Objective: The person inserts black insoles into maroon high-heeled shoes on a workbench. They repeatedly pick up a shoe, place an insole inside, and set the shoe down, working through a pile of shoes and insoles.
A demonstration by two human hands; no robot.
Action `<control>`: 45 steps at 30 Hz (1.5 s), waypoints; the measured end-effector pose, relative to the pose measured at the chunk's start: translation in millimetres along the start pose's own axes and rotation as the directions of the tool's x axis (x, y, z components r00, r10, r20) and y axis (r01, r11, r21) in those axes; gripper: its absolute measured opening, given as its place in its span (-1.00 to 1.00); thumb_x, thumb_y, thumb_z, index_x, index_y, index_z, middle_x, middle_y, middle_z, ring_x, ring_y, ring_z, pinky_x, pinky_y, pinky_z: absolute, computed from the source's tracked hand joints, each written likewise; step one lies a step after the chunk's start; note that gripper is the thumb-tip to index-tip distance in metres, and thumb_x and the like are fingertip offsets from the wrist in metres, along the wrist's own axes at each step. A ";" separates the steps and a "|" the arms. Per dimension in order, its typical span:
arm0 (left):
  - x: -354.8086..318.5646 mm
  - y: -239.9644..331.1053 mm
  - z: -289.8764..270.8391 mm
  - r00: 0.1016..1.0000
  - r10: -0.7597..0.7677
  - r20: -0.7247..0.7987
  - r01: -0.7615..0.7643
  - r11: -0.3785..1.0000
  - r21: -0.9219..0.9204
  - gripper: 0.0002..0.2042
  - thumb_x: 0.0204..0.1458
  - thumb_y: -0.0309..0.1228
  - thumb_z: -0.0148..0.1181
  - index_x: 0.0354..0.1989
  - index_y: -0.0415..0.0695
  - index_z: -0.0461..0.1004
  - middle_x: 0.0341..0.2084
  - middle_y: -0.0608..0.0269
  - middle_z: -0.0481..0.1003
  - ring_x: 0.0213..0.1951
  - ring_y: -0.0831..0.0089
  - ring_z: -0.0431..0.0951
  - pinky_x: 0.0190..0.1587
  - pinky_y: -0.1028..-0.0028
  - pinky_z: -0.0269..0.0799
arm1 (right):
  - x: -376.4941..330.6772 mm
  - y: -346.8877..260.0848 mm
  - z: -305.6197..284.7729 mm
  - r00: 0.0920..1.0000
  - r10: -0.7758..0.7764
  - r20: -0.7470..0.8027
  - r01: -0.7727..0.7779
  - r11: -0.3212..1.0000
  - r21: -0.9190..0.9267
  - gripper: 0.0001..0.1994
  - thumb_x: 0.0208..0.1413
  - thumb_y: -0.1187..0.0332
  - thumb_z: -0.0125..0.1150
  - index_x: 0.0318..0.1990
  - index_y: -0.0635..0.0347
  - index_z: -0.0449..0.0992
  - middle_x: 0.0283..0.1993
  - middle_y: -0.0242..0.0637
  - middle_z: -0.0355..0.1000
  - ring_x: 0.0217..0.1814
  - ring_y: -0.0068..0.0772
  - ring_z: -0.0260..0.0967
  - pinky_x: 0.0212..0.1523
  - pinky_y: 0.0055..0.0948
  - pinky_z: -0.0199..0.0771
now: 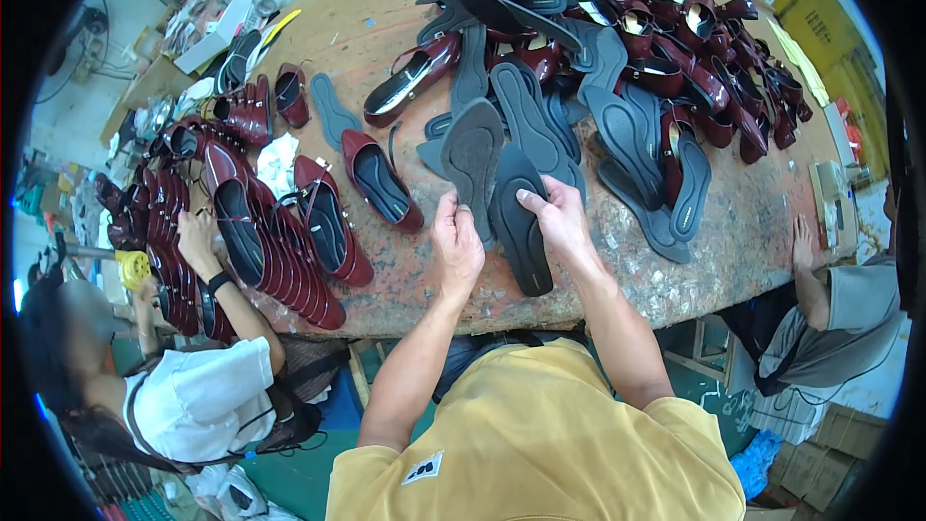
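My left hand (457, 245) is closed on a grey insole (471, 150) that stands toe-up, its fuzzy underside showing. My right hand (563, 219) grips a black insole (521, 232), thumb on top, the smooth face up and the heel toward me. The two insoles are side by side over the table's near part. Left of them lies a maroon patent shoe (381, 181) with a dark insole inside. Beyond my hands, loose grey and black insoles (521, 96) are piled up, with an open maroon strap shoe (413, 80) next to them.
The worn wooden table (415, 280) carries a heap of maroon shoes (694, 48) at the far right. Nested maroon shoes (260, 241) line the left, where a person in white (207, 396) reaches in. Another person's arm (808, 265) rests at the right edge.
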State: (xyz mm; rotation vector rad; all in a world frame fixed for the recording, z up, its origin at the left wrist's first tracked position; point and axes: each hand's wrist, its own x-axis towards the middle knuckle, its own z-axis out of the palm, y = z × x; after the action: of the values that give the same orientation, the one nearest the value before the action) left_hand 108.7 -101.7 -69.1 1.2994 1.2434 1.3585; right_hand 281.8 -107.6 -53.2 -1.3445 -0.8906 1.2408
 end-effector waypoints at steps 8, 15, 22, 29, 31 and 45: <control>18.4 -10.9 8.9 0.994 -0.085 0.070 0.090 0.994 -0.067 -0.71 0.40 -0.56 -0.08 0.17 -0.39 0.46 -0.41 0.38 0.48 -0.43 0.62 0.39 -0.35 0.46 0.34 | 5.5 1.9 -10.1 0.994 0.017 -0.109 -0.014 0.999 0.029 -0.84 0.29 0.50 0.31 -0.07 0.40 0.67 -0.21 -0.33 0.67 -0.16 -0.57 0.50 -0.05 -0.43 0.52; 27.1 -7.2 20.2 0.990 0.093 0.109 -0.120 0.953 0.278 -0.75 0.41 -0.61 -0.15 0.15 -0.33 0.40 -0.33 0.30 0.57 -0.40 0.65 0.49 -0.36 0.59 0.41 | 15.6 5.1 -17.9 0.978 -0.123 -0.171 0.099 0.985 -0.142 -0.82 0.29 0.49 0.30 -0.03 0.39 0.65 -0.19 -0.26 0.69 -0.14 -0.47 0.55 -0.02 -0.34 0.54; 80.4 -30.8 -12.6 0.966 0.255 -0.038 -0.201 0.840 0.504 -0.61 0.38 -0.53 0.07 0.35 -0.31 0.32 -0.06 -0.19 0.67 -0.03 0.04 0.72 0.15 0.11 0.60 | 17.7 -5.5 -49.9 0.989 0.047 -0.137 -0.015 0.974 0.225 -0.77 0.38 0.48 0.27 0.12 0.37 0.60 -0.08 -0.29 0.68 -0.11 -0.50 0.60 -0.03 -0.45 0.60; 30.4 38.7 -5.9 0.896 0.384 0.222 -0.443 0.747 0.496 -0.73 0.13 -0.43 0.47 0.01 -0.17 0.72 -0.12 0.10 0.70 0.07 0.09 0.64 0.23 0.20 0.48 | -11.4 -8.6 -24.9 0.999 0.015 0.050 -0.027 0.966 0.258 -0.74 0.38 0.45 0.33 0.15 0.31 0.62 -0.01 -0.37 0.67 -0.02 -0.59 0.57 0.08 -0.50 0.57; 16.5 34.0 -7.6 0.891 0.397 0.222 -0.454 0.751 0.479 -0.84 0.14 -0.43 0.48 -0.13 -0.17 0.78 -0.26 0.16 0.72 -0.11 0.28 0.69 0.02 0.26 0.57 | -17.8 -2.7 -15.2 0.996 -0.024 0.081 0.011 0.987 0.160 -0.75 0.37 0.45 0.34 0.14 0.32 0.63 -0.01 -0.37 0.67 -0.03 -0.62 0.55 0.06 -0.49 0.58; -7.7 31.9 -29.1 0.928 0.321 0.188 -0.365 0.685 0.630 -0.93 0.12 -0.50 0.38 -0.29 -0.24 0.66 -0.43 0.04 0.68 -0.48 0.21 0.72 -0.37 0.24 0.62 | -55.0 0.3 31.8 0.957 -0.282 0.063 0.289 0.946 -0.149 -0.76 0.35 0.48 0.33 0.11 0.33 0.64 -0.14 -0.31 0.66 -0.12 -0.60 0.52 -0.03 -0.45 0.57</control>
State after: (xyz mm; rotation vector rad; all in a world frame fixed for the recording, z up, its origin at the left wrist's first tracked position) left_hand 82.0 -116.4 -37.4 2.1497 1.5637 1.1334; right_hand 240.6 -154.2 -40.0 -1.2620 -1.1877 0.9921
